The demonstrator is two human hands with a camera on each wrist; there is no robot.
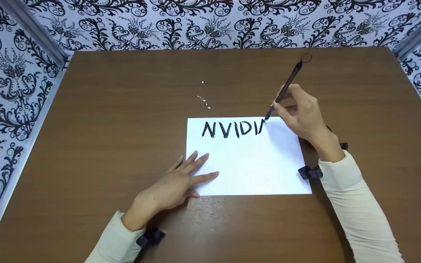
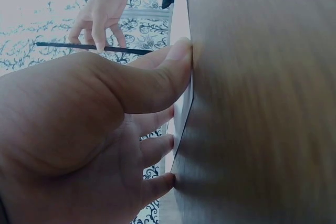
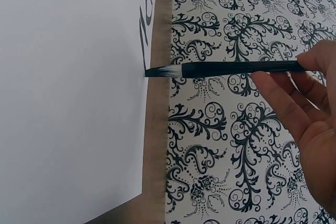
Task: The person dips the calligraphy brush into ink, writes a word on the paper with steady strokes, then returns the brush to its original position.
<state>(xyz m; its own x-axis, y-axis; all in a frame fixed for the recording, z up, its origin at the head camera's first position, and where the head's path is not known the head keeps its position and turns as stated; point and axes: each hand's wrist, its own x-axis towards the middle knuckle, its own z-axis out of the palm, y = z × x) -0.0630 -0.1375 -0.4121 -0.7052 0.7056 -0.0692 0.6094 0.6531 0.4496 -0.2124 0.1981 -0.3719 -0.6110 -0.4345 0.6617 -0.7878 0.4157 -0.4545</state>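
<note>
My right hand [image 1: 302, 111] pinches a dark-handled paintbrush [image 1: 288, 82] with a loop at its top end. In the right wrist view, the brush's pale bristles [image 3: 167, 71] have a dark wet tip touching the paper near its far edge. Black brushed letters [image 1: 232, 129] reading "NVIDI" and a slanted stroke run along the top of the white paper sheet [image 1: 247, 164]. My left hand [image 1: 175, 182] rests with spread fingers on the sheet's lower left corner. In the left wrist view, the thumb [image 2: 176, 69] lies at the paper's edge.
The sheet lies on a brown wooden table [image 1: 115, 109]. Small white specks [image 1: 204, 100] dot the wood beyond the paper. Black-and-white patterned panels [image 1: 210, 25] stand behind and at both sides. Dark wrist devices [image 1: 310, 172] sit at both cuffs.
</note>
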